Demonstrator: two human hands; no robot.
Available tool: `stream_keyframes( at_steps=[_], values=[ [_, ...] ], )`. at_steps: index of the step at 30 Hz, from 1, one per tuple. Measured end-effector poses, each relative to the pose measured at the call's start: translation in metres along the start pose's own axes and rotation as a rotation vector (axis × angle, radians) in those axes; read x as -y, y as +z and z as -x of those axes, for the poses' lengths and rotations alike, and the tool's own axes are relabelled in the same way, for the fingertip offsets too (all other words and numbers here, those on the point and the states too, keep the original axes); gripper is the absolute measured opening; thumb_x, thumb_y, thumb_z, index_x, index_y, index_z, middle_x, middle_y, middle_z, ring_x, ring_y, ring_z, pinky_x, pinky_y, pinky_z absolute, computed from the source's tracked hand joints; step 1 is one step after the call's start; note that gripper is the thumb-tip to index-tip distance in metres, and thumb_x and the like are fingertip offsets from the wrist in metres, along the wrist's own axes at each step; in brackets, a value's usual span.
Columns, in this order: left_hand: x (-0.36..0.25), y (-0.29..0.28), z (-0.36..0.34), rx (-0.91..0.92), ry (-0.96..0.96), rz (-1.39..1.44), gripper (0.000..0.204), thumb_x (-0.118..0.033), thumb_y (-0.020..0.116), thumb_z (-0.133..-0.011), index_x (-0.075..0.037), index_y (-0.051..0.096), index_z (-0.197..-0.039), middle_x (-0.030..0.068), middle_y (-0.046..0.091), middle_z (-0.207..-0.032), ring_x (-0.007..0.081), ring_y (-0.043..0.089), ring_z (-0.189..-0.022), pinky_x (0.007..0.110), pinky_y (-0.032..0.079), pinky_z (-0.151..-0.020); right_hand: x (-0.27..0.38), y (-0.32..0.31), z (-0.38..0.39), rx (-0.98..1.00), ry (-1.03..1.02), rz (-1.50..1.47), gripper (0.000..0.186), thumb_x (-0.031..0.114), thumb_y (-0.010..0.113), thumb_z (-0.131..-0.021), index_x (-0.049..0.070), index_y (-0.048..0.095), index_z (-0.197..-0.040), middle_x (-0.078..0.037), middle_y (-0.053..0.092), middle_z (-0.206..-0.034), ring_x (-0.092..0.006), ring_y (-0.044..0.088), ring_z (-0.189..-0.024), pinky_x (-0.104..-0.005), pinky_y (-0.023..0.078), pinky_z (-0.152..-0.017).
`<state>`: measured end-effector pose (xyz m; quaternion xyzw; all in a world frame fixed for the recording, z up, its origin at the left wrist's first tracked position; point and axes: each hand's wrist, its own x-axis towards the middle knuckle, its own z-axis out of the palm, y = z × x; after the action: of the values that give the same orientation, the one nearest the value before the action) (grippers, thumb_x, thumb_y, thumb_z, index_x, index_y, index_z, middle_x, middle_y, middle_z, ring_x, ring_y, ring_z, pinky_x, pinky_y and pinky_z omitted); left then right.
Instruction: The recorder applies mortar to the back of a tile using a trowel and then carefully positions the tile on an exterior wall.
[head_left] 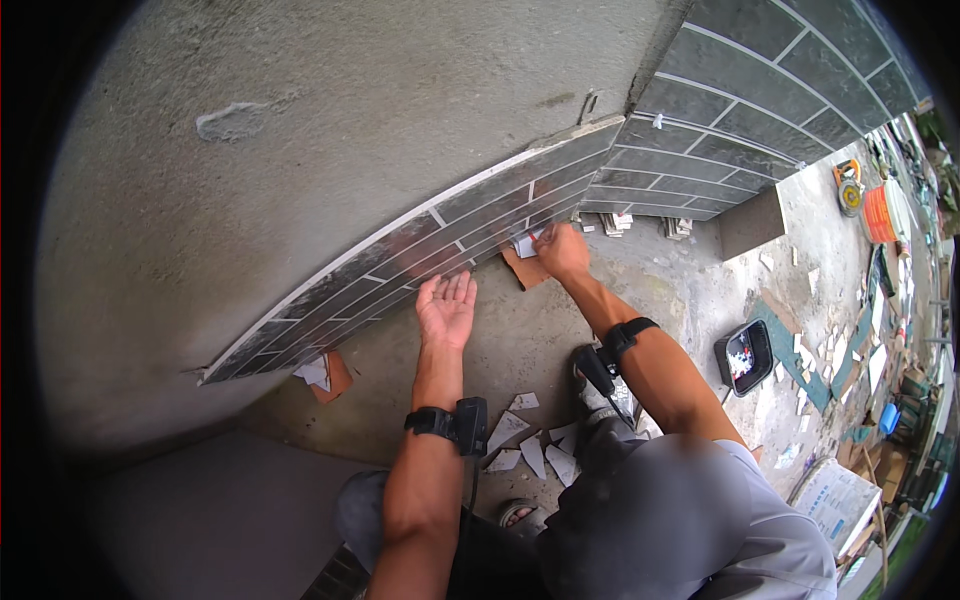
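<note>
A low band of dark grey brick-patterned tiles (pixel 400 250) with pale joints runs along the foot of the bare cement wall. My left hand (pixel 447 308) is open, palm turned up, its fingertips at the lower edge of this band. To its right, my right hand (pixel 562 250) is closed with the fingers curled in near the same edge. A bit of red shows at its fingertips, too small to name. Beside that hand, a brown flat piece (pixel 527 270) and a white piece (pixel 523 243) sit under the tiles.
Broken tile shards (pixel 533 455) lie by my feet. A black tub (pixel 744 357) with small coloured bits stands to the right, near scattered offcuts. Farther right are an orange-and-white bucket (pixel 884 213), an orange power tool (pixel 849 188) and a white container (pixel 838 505). Tiled wall (pixel 750 90) adjoins at the corner.
</note>
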<state>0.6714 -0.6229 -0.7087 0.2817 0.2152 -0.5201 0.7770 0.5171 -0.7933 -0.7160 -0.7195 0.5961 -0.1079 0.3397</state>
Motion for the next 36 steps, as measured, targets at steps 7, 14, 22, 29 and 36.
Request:
stream_keyframes(
  at_steps=[7, 14, 22, 29, 36],
  values=[
    [-0.002, -0.005, -0.003, 0.014, -0.004, 0.005, 0.084, -0.019, 0.063, -0.082, 0.007, 0.013, -0.144, 0.0164, 0.025, -0.150, 0.0301, 0.028, -0.139, 0.043, 0.025, -0.114, 0.001, 0.003, -0.001, -0.043, -0.026, 0.000, 0.014, 0.021, 0.063, -0.075, 0.009, 0.068, -0.081, -0.019, 0.067, -0.086, -0.0381, 0.064, -0.084, -0.0459, 0.051, -0.073],
    [0.001, -0.001, -0.003, -0.021, -0.003, 0.018, 0.079, -0.020, 0.064, -0.081, 0.005, 0.021, -0.142, 0.0161, 0.027, -0.150, 0.0302, 0.028, -0.139, 0.042, 0.026, -0.113, -0.003, 0.008, -0.003, -0.094, -0.044, -0.044, 0.013, 0.017, 0.065, -0.072, 0.006, 0.067, -0.077, -0.019, 0.066, -0.080, -0.0369, 0.064, -0.080, -0.0443, 0.050, -0.070],
    [0.001, -0.008, 0.002, 0.016, 0.011, -0.123, 0.081, -0.028, 0.066, -0.083, 0.005, 0.022, -0.142, 0.0175, 0.025, -0.151, 0.0296, 0.026, -0.140, 0.041, 0.023, -0.114, 0.003, -0.007, 0.014, -0.082, -0.093, 0.028, 0.016, 0.018, 0.068, -0.075, 0.004, 0.063, -0.080, -0.018, 0.066, -0.076, -0.0371, 0.064, -0.078, -0.0434, 0.050, -0.067],
    [0.006, 0.006, 0.034, 0.028, -0.188, -0.841, 0.081, -0.042, 0.060, -0.089, 0.007, 0.024, -0.143, 0.0227, 0.039, -0.142, 0.0308, 0.040, -0.132, 0.040, 0.034, -0.108, 0.022, -0.078, 0.057, 0.299, -0.337, -0.136, 0.019, 0.017, 0.066, -0.080, 0.002, 0.057, -0.086, -0.018, 0.065, -0.075, -0.0360, 0.064, -0.078, -0.0457, 0.047, -0.067],
    [-0.030, 0.075, 0.082, 0.212, -0.036, -1.400, 0.047, -0.037, 0.053, -0.094, 0.000, 0.053, -0.124, 0.0139, 0.062, -0.115, 0.0212, 0.059, -0.106, 0.033, 0.045, -0.091, 0.117, -0.162, 0.084, 0.716, -0.810, 0.216, 0.015, 0.004, 0.055, -0.081, -0.002, 0.055, -0.095, -0.017, 0.066, -0.081, -0.0347, 0.064, -0.083, -0.0418, 0.048, -0.072]
  ],
)
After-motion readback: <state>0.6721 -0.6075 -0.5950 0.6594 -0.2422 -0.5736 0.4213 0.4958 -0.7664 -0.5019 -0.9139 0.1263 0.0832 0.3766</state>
